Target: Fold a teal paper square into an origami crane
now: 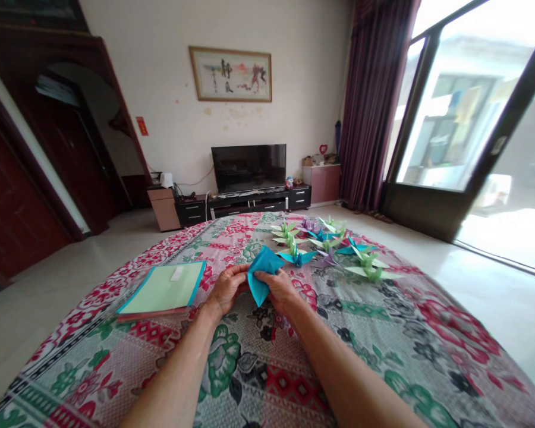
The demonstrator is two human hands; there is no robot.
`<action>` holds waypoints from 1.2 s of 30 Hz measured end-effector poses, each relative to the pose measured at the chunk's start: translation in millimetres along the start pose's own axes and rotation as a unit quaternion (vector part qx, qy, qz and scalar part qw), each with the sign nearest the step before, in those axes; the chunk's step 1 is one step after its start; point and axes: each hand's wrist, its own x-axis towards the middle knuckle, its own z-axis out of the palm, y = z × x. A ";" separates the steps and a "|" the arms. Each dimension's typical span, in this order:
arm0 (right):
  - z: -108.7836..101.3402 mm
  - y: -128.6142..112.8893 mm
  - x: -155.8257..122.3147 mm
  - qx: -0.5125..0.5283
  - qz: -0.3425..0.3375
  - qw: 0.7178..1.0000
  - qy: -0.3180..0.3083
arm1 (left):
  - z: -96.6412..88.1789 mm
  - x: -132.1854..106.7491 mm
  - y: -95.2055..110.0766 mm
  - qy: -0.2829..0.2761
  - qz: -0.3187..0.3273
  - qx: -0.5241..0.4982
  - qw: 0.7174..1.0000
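Note:
A partly folded sheet of blue origami paper (261, 279) is held up over the table between my two hands. My left hand (228, 290) pinches its left edge, fingers pressed together. On the other side my right hand (280, 290) grips it, with the thumb lying across the near face; the other fingers are mostly hidden behind the paper. Just beyond my right hand stands a blue paper crane (298, 258). To the left of my left hand lies a stack of square paper (160, 291), light green on top, with blue and reddish edges showing and a small white piece on it.
Several folded cranes in green, blue and purple, among them a green crane (373, 270), stand at the table's far right. A floral tablecloth (160, 368) covers the round table. Beyond it are a television (249, 168) on a black cabinet and a glass door at right.

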 end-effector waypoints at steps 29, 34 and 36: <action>-0.9 1.6 -0.2 -0.041 -0.023 0.999 0.005 | 4.6 -1.8 0.3 -0.041 0.009 0.015 0.999; -0.1 -0.7 -3.1 -0.035 -0.015 0.999 -0.012 | 1.2 1.3 -3.4 -0.023 0.015 0.034 0.999; -0.6 -1.5 -4.1 -0.032 -0.008 0.999 -0.020 | -0.3 2.4 -4.5 -0.014 0.018 0.042 0.999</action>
